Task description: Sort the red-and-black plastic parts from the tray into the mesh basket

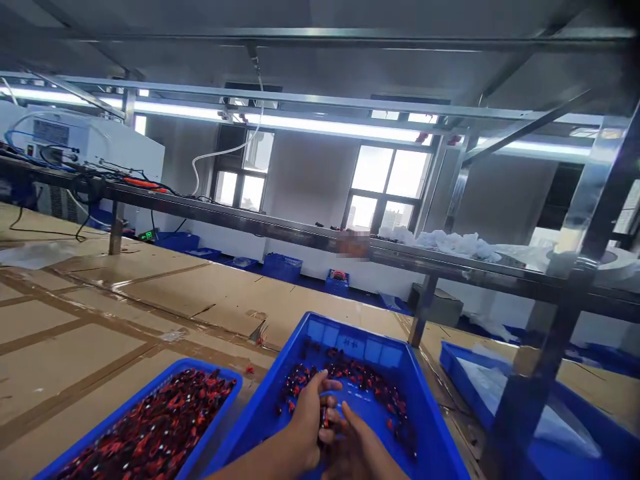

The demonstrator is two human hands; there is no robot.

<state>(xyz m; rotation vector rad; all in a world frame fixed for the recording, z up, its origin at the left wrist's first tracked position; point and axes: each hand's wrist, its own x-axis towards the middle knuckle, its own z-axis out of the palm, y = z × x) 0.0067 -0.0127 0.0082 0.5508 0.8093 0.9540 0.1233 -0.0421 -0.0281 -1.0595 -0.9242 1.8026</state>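
Observation:
My left hand (306,421) and my right hand (364,445) meet low over a deep blue bin (431,400). Their curled fingers come together around small red-and-black parts (325,418), of which only a bit shows between them. How many parts lie in the hands is hidden. Loose parts of the same look (380,381) are scattered on the bin's floor, mostly along its far and right sides. To the left, a shallower blue tray (239,387) is heaped with similar red-and-black parts (170,417).
Taped cardboard (100,360) covers the bench. One stray red part (249,369) lies between tray and bin. A metal post (545,347) rises at right, before another blue bin (450,352) holding clear plastic. A metal shelf rail (280,233) crosses ahead, carrying cables and crumpled white material (455,244).

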